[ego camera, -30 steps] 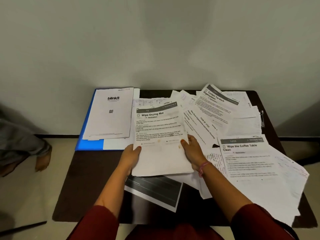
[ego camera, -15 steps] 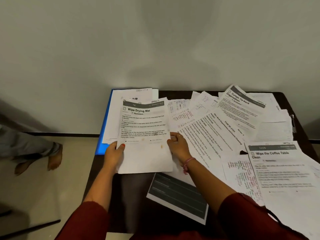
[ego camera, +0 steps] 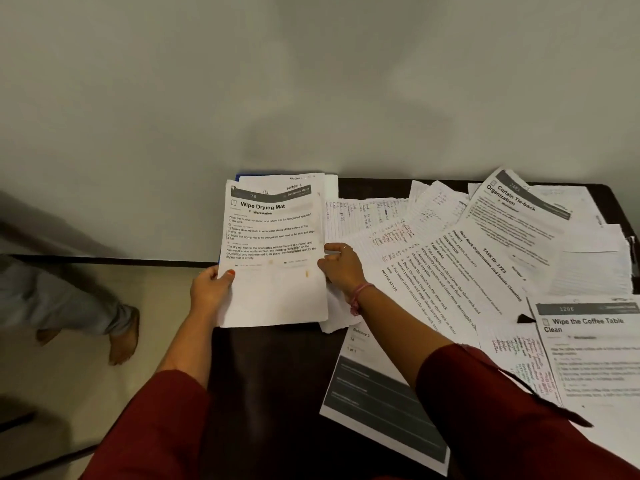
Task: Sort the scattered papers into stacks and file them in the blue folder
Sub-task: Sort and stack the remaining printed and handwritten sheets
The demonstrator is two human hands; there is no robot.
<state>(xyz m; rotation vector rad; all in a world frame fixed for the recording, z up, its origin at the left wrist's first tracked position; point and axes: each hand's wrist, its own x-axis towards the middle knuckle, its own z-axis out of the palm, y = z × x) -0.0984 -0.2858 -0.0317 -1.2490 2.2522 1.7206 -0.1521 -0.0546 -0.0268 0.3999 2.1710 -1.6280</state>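
Matt white printed paper forms the "Wipe Drying Mat" sheet (ego camera: 273, 258) and the scattered papers (ego camera: 485, 258) on a dark, smooth, faintly glossy worktop (ego camera: 270, 375), with dark red cloth sleeves (ego camera: 502, 410).

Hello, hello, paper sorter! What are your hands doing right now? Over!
Left hand and right hand grip the Wipe Drying Mat stack by its edges. Stack sits over the blue folder. Loose papers spread on the right, unsorted.

My sleeves (ego camera: 502, 403): dark red, loose, down to forearms. Pink thread band (ego camera: 358, 297) round my right wrist. Ring (ego camera: 344, 248) on right finger. Orange-red polish, left thumbnail (ego camera: 230, 273).
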